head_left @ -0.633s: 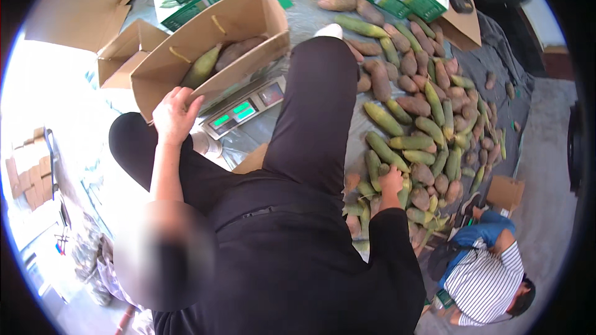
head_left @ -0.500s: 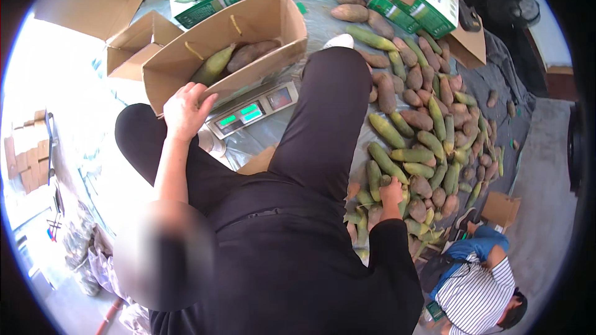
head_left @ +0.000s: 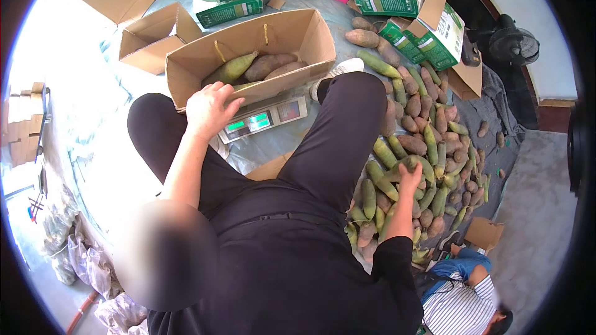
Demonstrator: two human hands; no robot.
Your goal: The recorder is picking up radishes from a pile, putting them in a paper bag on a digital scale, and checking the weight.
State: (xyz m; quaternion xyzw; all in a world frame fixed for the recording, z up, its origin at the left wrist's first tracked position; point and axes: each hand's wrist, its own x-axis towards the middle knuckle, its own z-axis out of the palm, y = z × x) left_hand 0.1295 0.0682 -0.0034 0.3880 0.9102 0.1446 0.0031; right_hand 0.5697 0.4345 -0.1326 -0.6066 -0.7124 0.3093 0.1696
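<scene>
The right hand (head_left: 410, 177) is the bit that's just changed: a moment ago it was down in the heap (head_left: 413, 144) by the near rows, and now it's further up and forward, closed around a green radish (head_left: 411, 160) that looks lifted slightly clear, so that one seems properly picked rather than just felt. Left hand (head_left: 212, 110) hasn't let go of the cardboard box (head_left: 242, 48); it's hooked over the near edge, though I can't tell how hard it's gripping. The whole view has tilted too, so more of the box's insides shows: a smooth, tapered green radish (head_left: 233, 69) with a pointy tip, next to duller reddish-brown ones (head_left: 267, 67), fat and dusty-looking. Box is plain matte brown card, long and open-topped, with twisted yellow cord handles (head_left: 266, 34), apparently sitting on a flat metal scale (head_left: 288, 110) with a lit green display. Under it all there's crinkly, shiny bluish plastic sheeting (head_left: 273, 142). The heap's a proper mix, slim, slightly curved greens jumbled with stubby brown lumps, spread beside the right knee.
</scene>
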